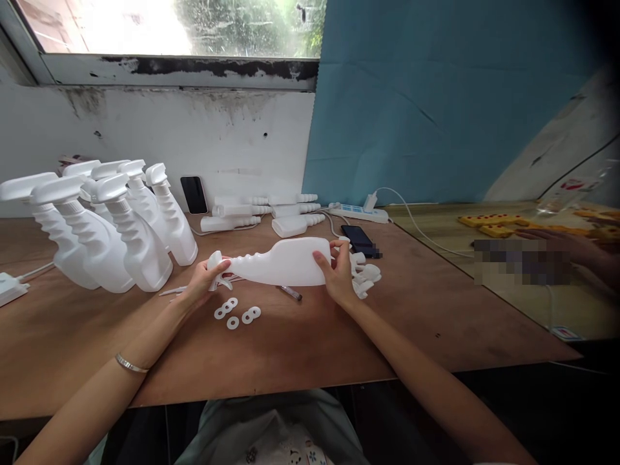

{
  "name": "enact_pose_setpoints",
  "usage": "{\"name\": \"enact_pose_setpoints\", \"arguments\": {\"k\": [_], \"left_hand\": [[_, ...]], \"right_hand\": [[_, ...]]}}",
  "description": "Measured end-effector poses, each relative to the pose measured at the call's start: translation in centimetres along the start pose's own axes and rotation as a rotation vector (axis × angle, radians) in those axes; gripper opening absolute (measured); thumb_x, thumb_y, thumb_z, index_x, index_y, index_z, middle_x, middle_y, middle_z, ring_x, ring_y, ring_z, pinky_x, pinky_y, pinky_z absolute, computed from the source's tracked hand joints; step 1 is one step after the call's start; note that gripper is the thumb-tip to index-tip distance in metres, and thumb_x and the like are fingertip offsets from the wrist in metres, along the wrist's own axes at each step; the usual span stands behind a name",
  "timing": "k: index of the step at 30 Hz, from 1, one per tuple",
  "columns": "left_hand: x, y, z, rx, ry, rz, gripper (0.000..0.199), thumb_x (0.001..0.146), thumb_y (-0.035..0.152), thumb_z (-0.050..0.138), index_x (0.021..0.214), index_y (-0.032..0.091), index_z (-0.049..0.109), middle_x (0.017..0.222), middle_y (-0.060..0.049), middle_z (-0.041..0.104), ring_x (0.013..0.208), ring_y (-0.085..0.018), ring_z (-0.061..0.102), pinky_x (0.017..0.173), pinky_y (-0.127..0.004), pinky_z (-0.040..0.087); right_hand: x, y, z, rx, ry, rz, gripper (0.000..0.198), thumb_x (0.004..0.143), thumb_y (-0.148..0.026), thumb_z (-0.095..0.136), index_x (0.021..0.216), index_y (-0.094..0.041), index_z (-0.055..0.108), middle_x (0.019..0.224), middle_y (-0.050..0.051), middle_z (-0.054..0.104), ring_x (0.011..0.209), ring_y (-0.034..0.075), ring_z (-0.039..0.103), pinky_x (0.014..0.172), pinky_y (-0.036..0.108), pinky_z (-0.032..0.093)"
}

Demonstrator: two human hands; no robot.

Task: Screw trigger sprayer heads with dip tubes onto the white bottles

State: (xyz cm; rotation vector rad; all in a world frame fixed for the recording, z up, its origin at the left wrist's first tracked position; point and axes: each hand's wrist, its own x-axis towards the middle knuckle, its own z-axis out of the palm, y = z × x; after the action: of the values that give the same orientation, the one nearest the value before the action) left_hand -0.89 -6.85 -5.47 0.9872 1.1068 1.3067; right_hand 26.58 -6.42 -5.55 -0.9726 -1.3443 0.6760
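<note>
A white plastic spray bottle [285,261] lies sideways in the air above the table, its ribbed neck toward the left. My right hand [340,274] grips its base end, thumb on the near side. At the neck end my left hand [204,278] is closed around a white trigger spray head [216,261], which meets the neck; whether it is threaded on cannot be made out. Below lie several white ring washers [233,323] and a pen [291,294]. Loose white spray heads [365,276] are partly hidden behind my right hand. Thin white pieces [172,291] lie by my left wrist.
Several bottles with spray heads [145,252] stand at left. Bottles without heads [290,224] lie along the wall near a power strip [358,212]. One phone [194,195] leans on the wall; another phone [357,239] lies flat. Another person's hand [557,240] is at right, by yellow pieces [498,226].
</note>
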Motion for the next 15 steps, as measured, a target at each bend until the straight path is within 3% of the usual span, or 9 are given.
{"name": "enact_pose_setpoints", "arguments": {"k": [6,11,15], "left_hand": [[-0.5,0.3,0.3,-0.042,-0.009,0.047,0.039,0.049,0.027,0.079,0.079,0.010,0.062,0.065,-0.002,0.064,0.054,-0.012,0.058,0.045,-0.019,0.046],[-0.1,-0.1,0.0,-0.089,-0.035,0.004,0.035,0.056,0.028,0.077,0.083,0.010,0.063,0.066,-0.002,0.064,0.053,-0.012,0.059,0.043,-0.019,0.046],[0.6,-0.5,-0.5,-0.186,-0.039,-0.033,0.031,0.065,0.033,0.070,0.087,0.014,0.061,0.075,-0.003,0.066,0.065,-0.013,0.063,0.059,-0.023,0.053]], "right_hand": [[0.2,0.1,-0.2,0.004,0.018,0.013,0.035,0.074,-0.045,0.060,0.089,-0.025,0.036,0.074,-0.002,0.054,0.055,0.012,0.050,0.042,0.021,0.036],[0.0,-0.1,0.0,0.002,0.044,0.024,0.036,0.074,-0.045,0.059,0.091,-0.024,0.036,0.079,0.000,0.057,0.062,0.014,0.055,0.047,0.022,0.041],[-0.6,-0.2,0.3,0.015,0.086,-0.059,0.035,0.079,-0.041,0.055,0.102,-0.024,0.034,0.093,0.004,0.057,0.074,0.016,0.059,0.056,0.026,0.047]]}}
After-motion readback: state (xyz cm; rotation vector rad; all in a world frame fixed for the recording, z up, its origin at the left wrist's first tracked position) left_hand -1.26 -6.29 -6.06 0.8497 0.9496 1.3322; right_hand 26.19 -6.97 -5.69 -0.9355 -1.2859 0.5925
